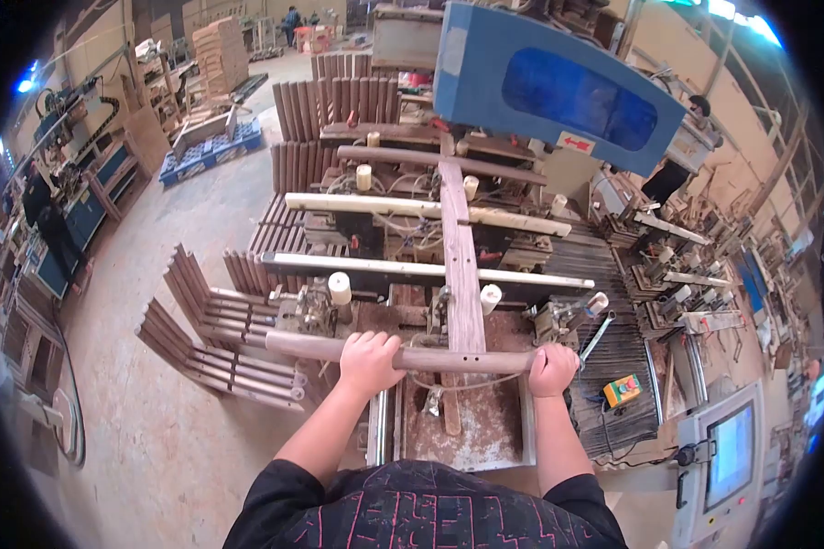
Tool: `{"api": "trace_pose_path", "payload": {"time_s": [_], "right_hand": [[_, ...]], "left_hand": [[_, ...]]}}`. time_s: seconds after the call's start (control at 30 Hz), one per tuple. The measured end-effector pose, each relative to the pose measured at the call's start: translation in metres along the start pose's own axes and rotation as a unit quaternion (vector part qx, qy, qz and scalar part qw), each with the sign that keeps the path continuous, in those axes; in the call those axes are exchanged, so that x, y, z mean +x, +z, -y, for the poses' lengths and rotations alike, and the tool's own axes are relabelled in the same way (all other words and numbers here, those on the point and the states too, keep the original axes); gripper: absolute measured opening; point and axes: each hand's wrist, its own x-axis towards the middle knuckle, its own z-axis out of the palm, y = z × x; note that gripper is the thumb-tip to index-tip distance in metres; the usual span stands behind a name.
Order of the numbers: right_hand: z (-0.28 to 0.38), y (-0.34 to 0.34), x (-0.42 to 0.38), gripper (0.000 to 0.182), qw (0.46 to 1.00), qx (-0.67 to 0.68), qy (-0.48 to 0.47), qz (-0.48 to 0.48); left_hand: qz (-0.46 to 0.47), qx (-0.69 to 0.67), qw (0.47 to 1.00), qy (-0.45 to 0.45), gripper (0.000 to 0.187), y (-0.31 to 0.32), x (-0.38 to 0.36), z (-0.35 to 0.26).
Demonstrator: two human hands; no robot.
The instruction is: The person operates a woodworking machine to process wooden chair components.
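Note:
A long rounded wooden bar (462,360) lies crosswise in front of me, over the near end of the machine. My left hand (371,362) is wrapped round it left of the middle, and my right hand (554,369) grips its right end. A flat wooden board (462,265) with small dark holes runs away from the bar, its near end meeting it between my hands. Pale rails (357,263) cross beneath the board. White cylinders (340,288) stand beside the rails. A second rounded bar (384,156) lies at the far end of the board.
Slatted wooden pieces (220,334) stand at the left. A blue machine hood (558,82) hangs beyond the rails. At the right are a wrench (598,337), a yellow control box (622,391) and a screen panel (730,457). People stand far left and at the right back.

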Motion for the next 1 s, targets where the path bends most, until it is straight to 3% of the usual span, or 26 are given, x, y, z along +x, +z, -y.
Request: {"api": "trace_pose_path", "payload": {"time_s": [0.7,1.0], "right_hand": [[-0.004,-0.007,0.003,0.011,0.998,0.028,-0.001,0.058],[-0.008,-0.005,-0.002,0.018,0.998,0.043,-0.021,0.049]], "left_hand": [[0.034,0.021,0.999,-0.030,0.047,-0.002,0.000,-0.004],[0.036,0.049,0.997,-0.057,0.043,-0.002,-0.003,-0.013]]}}
